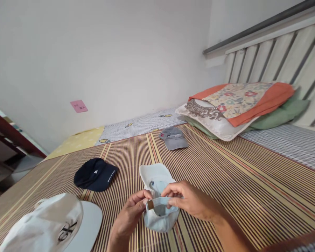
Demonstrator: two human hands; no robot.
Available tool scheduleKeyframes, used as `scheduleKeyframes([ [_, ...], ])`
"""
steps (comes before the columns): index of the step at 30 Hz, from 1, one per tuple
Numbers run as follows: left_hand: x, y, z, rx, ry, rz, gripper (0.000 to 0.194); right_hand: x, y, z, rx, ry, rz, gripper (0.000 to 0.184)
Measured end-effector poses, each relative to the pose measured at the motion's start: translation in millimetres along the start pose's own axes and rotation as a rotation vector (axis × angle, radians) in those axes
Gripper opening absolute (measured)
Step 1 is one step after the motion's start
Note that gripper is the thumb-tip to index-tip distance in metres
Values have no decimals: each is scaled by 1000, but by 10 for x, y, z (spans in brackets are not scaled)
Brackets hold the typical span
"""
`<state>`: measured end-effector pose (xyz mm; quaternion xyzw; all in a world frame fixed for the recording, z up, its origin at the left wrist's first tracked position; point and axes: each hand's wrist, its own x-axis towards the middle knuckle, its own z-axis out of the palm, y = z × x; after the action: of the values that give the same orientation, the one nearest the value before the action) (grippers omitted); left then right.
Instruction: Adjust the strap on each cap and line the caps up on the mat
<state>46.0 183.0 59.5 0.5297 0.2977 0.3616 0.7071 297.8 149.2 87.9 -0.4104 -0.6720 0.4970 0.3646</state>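
Note:
A light blue cap [161, 222] lies upside down in front of me, its brim pointing away and its inside showing. My left hand [132, 211] pinches the left end of the cap's back strap, beside a small brown patch [150, 204]. On the strap's right part, the thumb and fingers of my right hand [185, 199] are closed. To the left sit a navy cap [94, 175] and, nearer, a white cap [49, 224] with dark letters on its front. A grey cap [173, 137] rests farther off, beyond the light blue one.
The caps lie on a striped bamboo mat [212, 168] over a bed. Pillows [215, 122], one orange and floral on top, are stacked at the back right by a white slatted headboard [273, 52]. A pink note [78, 106] is on the wall [120, 52].

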Motion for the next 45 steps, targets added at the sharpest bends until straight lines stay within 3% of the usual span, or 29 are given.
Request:
scheduleKeyframes([
  [9, -2, -41, 16, 64, -38, 17, 35, 71, 112, 34, 95, 6, -32, 23],
  [21, 23, -40, 4, 145, -88, 55, 33, 13, -53, 10, 101, -69, -64, 23],
  [30, 0, -13, 35, 188, -46, -20, 34, 32, 23, 71, 139, -98, -33, 15],
  [33, -8, -4, 32, 163, -37, -34, 37, 36, 33, 31, 71, -35, -49, 15],
  [37, -31, 26, -54, 118, 16, -19, 43, -30, 53, -161, 50, 65, -66, 24],
  [40, -59, 49, -167, 92, 55, 7, 45, -99, 78, -290, -3, 57, -40, 26],
  [45, -93, 53, -295, 49, 118, 17, 46, -72, 117, -202, -138, 17, -1, 26],
])
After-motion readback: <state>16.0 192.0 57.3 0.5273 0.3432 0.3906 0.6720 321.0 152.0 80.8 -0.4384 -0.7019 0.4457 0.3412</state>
